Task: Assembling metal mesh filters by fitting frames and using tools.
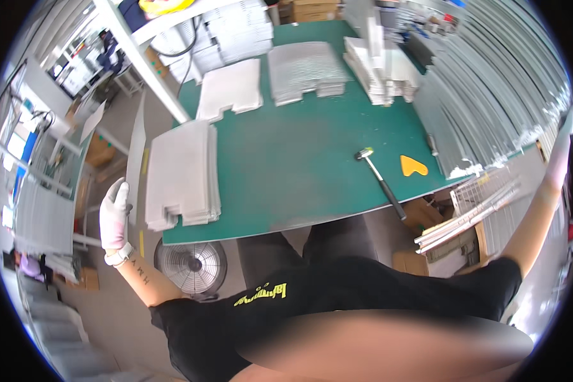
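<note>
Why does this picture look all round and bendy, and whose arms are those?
The camera sits on a person's head and looks down, and its wide lens bends straight edges. The arms are that person's own. The left hand, in a white glove, holds a thin grey sheet on edge beside the green table. The right arm stretches out to the side, and its hand is out of sight. On the table lie stacks of grey sheets, a hammer and a small orange heart-shaped piece. A round fan stands on the floor below.
</note>
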Demonstrator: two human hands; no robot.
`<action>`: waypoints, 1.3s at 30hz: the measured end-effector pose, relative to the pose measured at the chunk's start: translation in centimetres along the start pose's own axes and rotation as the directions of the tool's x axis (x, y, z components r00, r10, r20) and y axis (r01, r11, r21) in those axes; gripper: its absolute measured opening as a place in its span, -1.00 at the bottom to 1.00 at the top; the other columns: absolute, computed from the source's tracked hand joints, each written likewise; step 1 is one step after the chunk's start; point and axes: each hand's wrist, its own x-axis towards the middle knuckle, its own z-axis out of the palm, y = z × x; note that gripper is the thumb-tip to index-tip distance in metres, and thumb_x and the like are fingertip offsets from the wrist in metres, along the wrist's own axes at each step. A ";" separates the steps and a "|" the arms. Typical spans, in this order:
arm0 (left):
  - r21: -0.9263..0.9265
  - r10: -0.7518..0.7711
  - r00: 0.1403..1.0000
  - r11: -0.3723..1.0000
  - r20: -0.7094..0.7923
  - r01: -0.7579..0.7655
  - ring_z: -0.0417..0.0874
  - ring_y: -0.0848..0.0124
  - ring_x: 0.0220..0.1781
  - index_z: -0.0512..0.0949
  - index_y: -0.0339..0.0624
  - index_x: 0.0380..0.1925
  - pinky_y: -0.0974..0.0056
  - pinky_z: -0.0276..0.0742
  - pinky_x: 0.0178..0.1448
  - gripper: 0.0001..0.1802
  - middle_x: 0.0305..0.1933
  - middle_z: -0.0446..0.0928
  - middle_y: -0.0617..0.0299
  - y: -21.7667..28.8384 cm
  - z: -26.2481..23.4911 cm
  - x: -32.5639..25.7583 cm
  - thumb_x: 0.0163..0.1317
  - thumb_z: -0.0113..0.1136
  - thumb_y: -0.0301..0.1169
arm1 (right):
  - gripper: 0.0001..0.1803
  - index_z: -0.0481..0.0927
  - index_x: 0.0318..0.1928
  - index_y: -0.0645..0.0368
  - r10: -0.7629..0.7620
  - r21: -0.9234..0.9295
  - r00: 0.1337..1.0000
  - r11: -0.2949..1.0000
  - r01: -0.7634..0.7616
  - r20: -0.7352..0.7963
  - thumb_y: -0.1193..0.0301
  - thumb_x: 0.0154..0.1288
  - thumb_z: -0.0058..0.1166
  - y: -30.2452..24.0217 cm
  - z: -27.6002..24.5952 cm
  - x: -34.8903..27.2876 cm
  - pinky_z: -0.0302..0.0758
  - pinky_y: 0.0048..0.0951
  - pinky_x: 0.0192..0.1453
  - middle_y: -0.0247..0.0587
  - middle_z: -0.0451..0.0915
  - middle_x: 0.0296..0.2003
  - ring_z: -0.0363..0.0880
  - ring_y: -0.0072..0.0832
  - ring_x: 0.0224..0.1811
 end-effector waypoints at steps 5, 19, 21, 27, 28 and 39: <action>0.044 0.330 0.896 0.933 0.296 -0.358 0.68 0.41 -0.23 0.57 -0.31 0.12 0.25 0.61 -0.04 -0.45 -0.08 0.67 0.07 7.5 10.3 -7.4 0.16 0.36 -0.24 | -0.65 0.62 0.19 0.21 -0.203 0.426 0.927 0.903 0.052 0.317 0.41 0.47 0.03 3.4 8.4 -17.9 0.55 -0.35 0.15 -0.11 0.72 -0.03 0.67 -0.39 -0.02; 0.354 0.402 0.490 0.367 0.773 -0.860 0.73 0.01 -0.21 0.63 -0.14 -0.25 -0.05 0.63 -0.09 -0.53 -0.29 0.69 -0.02 8.7 35.7 4.8 0.29 0.01 0.04 | -0.36 0.43 0.36 0.00 -0.670 0.494 0.303 0.720 0.488 0.678 0.26 0.23 -0.06 -12.3 35.1 -32.6 0.02 0.11 0.55 -0.05 0.29 0.44 0.14 0.01 0.52; 0.618 0.316 0.698 0.324 0.643 -0.716 0.73 0.07 -0.08 0.69 -0.14 -0.20 -0.02 0.62 -0.01 -0.57 -0.16 0.71 -0.03 8.2 37.9 15.0 0.27 0.02 -0.05 | -0.37 0.43 0.35 0.01 -0.678 0.495 0.299 0.711 0.499 0.672 0.27 0.22 -0.06 -13.0 35.2 -32.4 0.02 0.11 0.55 -0.05 0.30 0.44 0.14 0.02 0.52; 0.785 0.059 0.869 0.402 0.492 -0.471 0.68 -0.02 0.10 0.69 -0.14 -0.01 -0.09 0.55 0.18 -0.48 0.06 0.66 -0.09 5.6 39.6 30.8 0.27 0.10 0.00 | -0.37 0.46 0.33 0.01 -0.684 0.515 0.315 0.714 0.475 0.658 0.28 0.19 -0.04 -13.4 35.0 -32.0 0.04 0.10 0.54 -0.03 0.33 0.40 0.19 0.04 0.48; 0.790 0.026 0.872 0.411 0.488 -0.455 0.68 -0.03 0.11 0.69 -0.13 -0.01 -0.09 0.55 0.17 -0.49 0.07 0.66 -0.09 5.6 39.9 31.6 0.27 0.10 -0.01 | -0.37 0.46 0.33 0.01 -0.681 0.512 0.316 0.716 0.474 0.660 0.28 0.19 -0.04 -13.4 35.1 -31.9 0.04 0.10 0.54 -0.03 0.33 0.40 0.19 0.04 0.48; 0.743 -0.084 0.874 0.571 0.478 -0.351 0.59 -0.08 0.24 0.67 -0.17 0.03 -0.03 0.50 0.29 -0.54 0.18 0.59 -0.12 5.1 38.8 38.5 0.27 0.14 -0.13 | -0.38 0.47 0.31 0.02 -0.664 0.521 0.320 0.738 0.430 0.676 0.28 0.19 -0.02 -13.7 35.4 -31.3 0.02 0.11 0.56 -0.02 0.34 0.40 0.18 0.03 0.49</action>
